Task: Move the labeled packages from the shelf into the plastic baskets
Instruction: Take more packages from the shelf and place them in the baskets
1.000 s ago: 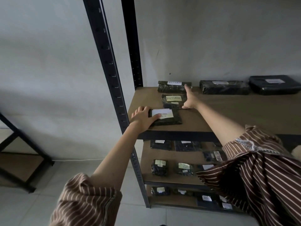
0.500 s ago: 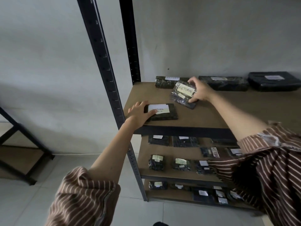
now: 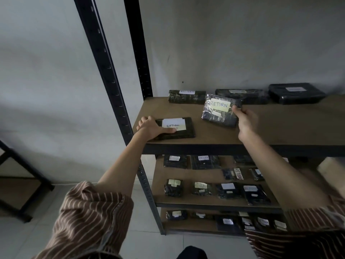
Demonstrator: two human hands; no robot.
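Right hand (image 3: 246,119) pinches a shiny RETURN package (image 3: 220,112) by its edge, tilted above the shelf (image 3: 280,126); slick wrap could slip. Left hand (image 3: 152,127) grips the flat package (image 3: 178,128) near the front-left corner

The brown wooden top shelf (image 3: 280,128) runs off the right edge; small white labels on the dark wrapped bottom-shelf packages (image 3: 227,221) are too blurred to read.
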